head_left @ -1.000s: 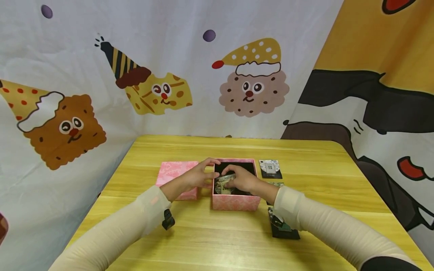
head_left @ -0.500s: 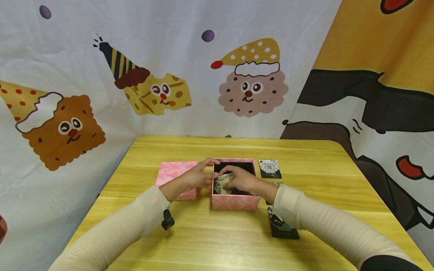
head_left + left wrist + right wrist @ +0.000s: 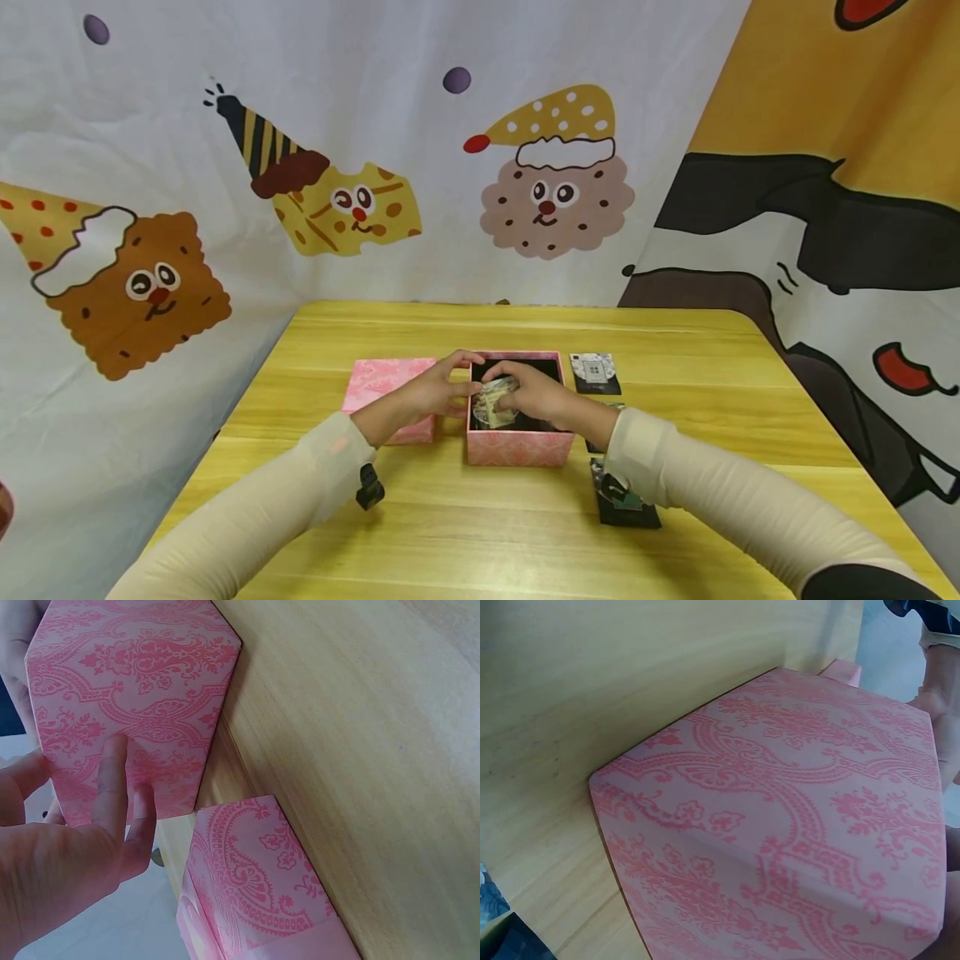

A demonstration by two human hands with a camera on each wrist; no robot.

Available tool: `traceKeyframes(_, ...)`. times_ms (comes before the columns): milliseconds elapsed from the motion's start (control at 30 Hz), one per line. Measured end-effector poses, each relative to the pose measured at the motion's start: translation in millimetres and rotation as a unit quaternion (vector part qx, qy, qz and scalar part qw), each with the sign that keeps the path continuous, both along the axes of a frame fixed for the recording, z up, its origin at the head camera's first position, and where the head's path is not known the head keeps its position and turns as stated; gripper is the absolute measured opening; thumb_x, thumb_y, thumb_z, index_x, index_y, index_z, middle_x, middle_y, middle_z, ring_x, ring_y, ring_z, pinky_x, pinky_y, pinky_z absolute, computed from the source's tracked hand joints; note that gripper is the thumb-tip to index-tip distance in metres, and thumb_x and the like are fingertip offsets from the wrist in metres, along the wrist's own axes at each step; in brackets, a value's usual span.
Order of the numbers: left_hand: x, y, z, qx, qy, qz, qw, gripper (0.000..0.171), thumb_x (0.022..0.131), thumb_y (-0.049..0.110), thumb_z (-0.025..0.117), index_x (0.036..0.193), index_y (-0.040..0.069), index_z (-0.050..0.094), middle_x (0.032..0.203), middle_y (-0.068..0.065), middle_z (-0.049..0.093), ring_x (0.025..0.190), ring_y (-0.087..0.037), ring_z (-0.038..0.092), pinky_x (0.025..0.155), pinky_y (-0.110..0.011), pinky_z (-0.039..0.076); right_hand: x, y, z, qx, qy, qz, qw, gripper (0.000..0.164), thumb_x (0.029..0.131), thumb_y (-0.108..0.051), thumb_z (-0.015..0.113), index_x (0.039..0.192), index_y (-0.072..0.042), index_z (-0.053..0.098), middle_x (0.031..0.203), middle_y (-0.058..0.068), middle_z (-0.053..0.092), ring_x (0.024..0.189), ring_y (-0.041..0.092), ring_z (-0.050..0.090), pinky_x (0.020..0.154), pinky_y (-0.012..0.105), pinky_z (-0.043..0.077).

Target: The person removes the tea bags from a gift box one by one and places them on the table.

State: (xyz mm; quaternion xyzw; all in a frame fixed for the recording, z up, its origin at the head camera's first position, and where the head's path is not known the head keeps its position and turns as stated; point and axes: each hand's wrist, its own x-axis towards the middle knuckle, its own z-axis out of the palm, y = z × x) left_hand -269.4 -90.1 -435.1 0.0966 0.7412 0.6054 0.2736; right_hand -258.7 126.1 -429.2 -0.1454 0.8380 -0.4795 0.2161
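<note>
An open pink patterned box (image 3: 519, 448) with a black inside stands on the table. My left hand (image 3: 431, 393) holds its left wall, thumb and index finger at the rim. In the left wrist view, other fingers of that hand (image 3: 60, 870) touch the outer side of the box (image 3: 142, 667). My right hand (image 3: 532, 396) reaches into the box from the right and pinches a small flat packet (image 3: 491, 408) with a pale green and beige print. The packet stands tilted near the left wall. The right wrist view is mostly filled by the box's side (image 3: 780, 825).
A pink lid or second box (image 3: 382, 379) lies left of the box, partly behind my left forearm. Right of the box lie flat square packets: a white and black one (image 3: 595, 373) at the back and a dark one (image 3: 630, 508) in front. Another between them is mostly hidden.
My right hand has lifted slightly, and the packet in its fingers has risen and turned more into view. The left hand keeps its place at the box.
</note>
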Motion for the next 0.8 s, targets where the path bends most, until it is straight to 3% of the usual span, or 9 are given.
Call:
traceKeyframes(67,0.3,-0.1,0.2,-0.001,0.000,0.000,1.0000,0.041,0.106,0.012,0.059,0.144,0.015,0.045,0.164,-0.017,0.020,0.120,-0.035,0.055,0.086,-0.050,0.060,0.3,1.1,1.8,-0.011,-0.010,0.001,1.000,0.041,0.091,-0.002,0.071,0.129,-0.013,0.063,0.143,0.014,0.055,0.082,0.019,0.058,0.070,0.034,0.051)
traceKeyframes(133,0.6,0.0,0.4,-0.001,0.001,-0.001,1.0000,0.041,0.106,0.012,0.059,0.144,0.015,0.045,0.164,-0.017,0.020,0.120,-0.035,0.055,0.086,-0.050,0.061,0.4,2.0,3.6,-0.022,-0.022,0.000,1.000,0.041,0.091,-0.001,0.070,0.130,-0.012,0.062,0.131,0.014,0.063,0.062,0.014,0.048,0.058,0.030,0.044)
traceKeyframes(233,0.7,0.3,0.4,-0.001,0.003,-0.002,1.0000,0.041,0.106,0.013,0.059,0.144,0.015,0.045,0.163,-0.018,0.020,0.120,-0.036,0.056,0.085,-0.049,0.061,-0.2,3.1,6.8,-0.031,-0.043,-0.006,0.999,0.041,0.093,-0.002,0.070,0.132,-0.012,0.062,0.121,0.013,0.066,0.052,0.013,0.034,0.052,0.029,0.036)
traceKeyframes(267,0.7,0.3,0.5,0.000,0.003,-0.002,1.0000,0.041,0.106,0.013,0.059,0.144,0.015,0.045,0.163,-0.018,0.021,0.120,-0.035,0.056,0.085,-0.049,0.061,-0.7,3.5,7.8,-0.030,-0.046,-0.008,0.998,0.042,0.093,-0.003,0.070,0.132,-0.013,0.062,0.120,0.013,0.067,0.056,0.014,0.042,0.053,0.030,0.039)
traceKeyframes(367,0.3,0.0,0.2,0.003,0.003,-0.002,1.0000,0.040,0.106,0.012,0.059,0.144,0.014,0.045,0.163,-0.018,0.020,0.119,-0.035,0.057,0.085,-0.049,0.061,-2.6,4.9,10.1,-0.027,-0.051,-0.012,0.998,0.042,0.092,-0.005,0.072,0.133,-0.015,0.063,0.143,0.014,0.055,0.086,0.023,0.060,0.070,0.042,0.052)
traceKeyframes(400,0.2,-0.1,0.1,0.005,0.002,-0.002,1.0000,0.040,0.106,0.011,0.058,0.144,0.014,0.045,0.163,-0.018,0.020,0.117,-0.035,0.057,0.085,-0.049,0.061,-3.0,5.7,11.1,-0.027,-0.051,-0.011,0.998,0.042,0.093,-0.006,0.072,0.133,-0.015,0.063,0.148,0.013,0.051,0.099,0.026,0.062,0.077,0.048,0.054)
traceKeyframes(500,-0.3,-0.2,-0.1,0.009,-0.001,-0.001,1.0000,0.040,0.106,0.010,0.058,0.143,0.014,0.045,0.163,-0.018,0.021,0.113,-0.034,0.058,0.085,-0.049,0.061,-3.9,8.4,14.3,-0.027,-0.053,-0.012,0.998,0.042,0.093,-0.007,0.073,0.133,-0.016,0.063,0.152,0.013,0.048,0.112,0.030,0.062,0.088,0.062,0.052)
traceKeyframes(700,-1.1,0.8,-0.6,0.009,-0.008,0.000,0.9999,0.041,0.105,0.011,0.060,0.142,0.015,0.045,0.163,-0.016,0.020,0.110,-0.033,0.060,0.082,-0.045,0.062,-5.0,13.3,20.2,-0.011,-0.049,-0.026,0.998,0.039,0.094,-0.011,0.074,0.131,-0.020,0.065,0.150,0.011,0.051,0.106,0.029,0.061,0.080,0.051,0.053)
traceKeyframes(800,-0.7,0.7,-0.3,0.004,-0.007,0.000,1.0000,0.041,0.105,0.012,0.060,0.143,0.015,0.045,0.164,-0.016,0.019,0.111,-0.033,0.059,0.085,-0.048,0.061,-5.7,16.0,22.0,-0.004,-0.042,-0.028,0.999,0.039,0.095,-0.011,0.073,0.132,-0.020,0.065,0.149,0.010,0.052,0.111,0.030,0.060,0.081,0.053,0.054)
